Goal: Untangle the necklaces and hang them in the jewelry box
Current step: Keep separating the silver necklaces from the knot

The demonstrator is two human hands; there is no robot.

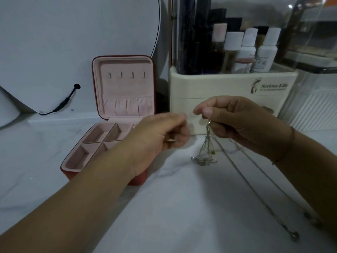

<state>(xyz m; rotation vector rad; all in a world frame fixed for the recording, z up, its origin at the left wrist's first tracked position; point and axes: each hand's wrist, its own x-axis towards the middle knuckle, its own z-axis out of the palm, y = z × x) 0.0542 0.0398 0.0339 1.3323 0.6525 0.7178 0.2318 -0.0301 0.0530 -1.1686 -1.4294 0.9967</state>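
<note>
The red jewelry box stands open on the white surface, left of centre. Its pink lid is upright, with a row of small hooks above a gathered pocket. My right hand pinches a tangled bunch of silver necklaces, which hangs down to the table. Two long chain strands trail from it toward the bottom right. My left hand is blurred, its fingers curled, just left of the bunch and over the box's right front corner. Whether it holds a chain is unclear.
A cream cosmetics organizer with several bottles stands right behind my hands. A clear plastic cover is at the right. A round white panel leans at the back left, with a black cable plugged in.
</note>
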